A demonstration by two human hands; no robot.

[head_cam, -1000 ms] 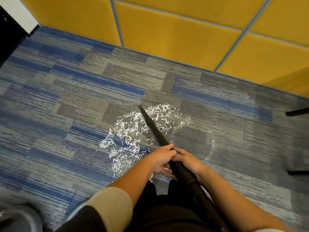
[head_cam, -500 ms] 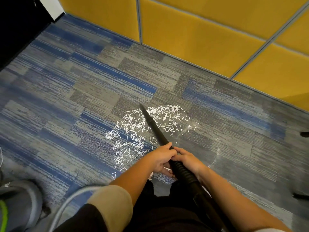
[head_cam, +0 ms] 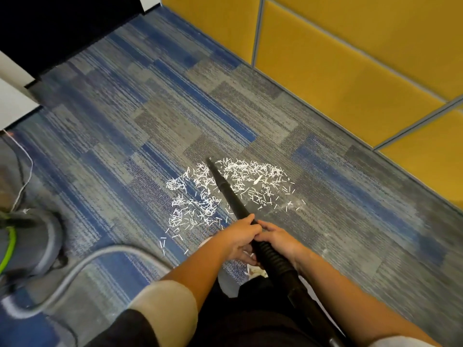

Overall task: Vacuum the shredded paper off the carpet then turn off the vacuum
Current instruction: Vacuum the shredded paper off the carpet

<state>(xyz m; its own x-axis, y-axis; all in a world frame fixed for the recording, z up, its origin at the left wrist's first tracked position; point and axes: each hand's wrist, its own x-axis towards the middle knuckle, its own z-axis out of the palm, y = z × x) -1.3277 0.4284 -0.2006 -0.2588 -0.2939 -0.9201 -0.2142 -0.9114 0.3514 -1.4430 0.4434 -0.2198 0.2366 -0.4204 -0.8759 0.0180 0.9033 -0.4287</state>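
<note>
White shredded paper (head_cam: 253,180) lies scattered in a patch on the blue and grey carpet (head_cam: 140,126). A black vacuum nozzle (head_cam: 226,190) slants across the patch, its tip at the far edge of the paper. My left hand (head_cam: 239,240) grips the nozzle from the left, just above the ribbed black hose (head_cam: 274,259). My right hand (head_cam: 279,239) holds the same spot from the right, fingers wrapped round the tube. The grey vacuum body (head_cam: 32,244) with a green stripe sits at the left edge.
A yellow panelled wall (head_cam: 350,61) runs along the far right. A grey hose (head_cam: 82,269) curves from the vacuum body across the carpet near my legs. A thin cord (head_cam: 22,171) trails at the left. Dark furniture (head_cam: 62,23) stands at the top left.
The view has swung left, bringing the vacuum body and grey hose into sight. Both hands keep their grip on the nozzle, which still lies over the paper.
</note>
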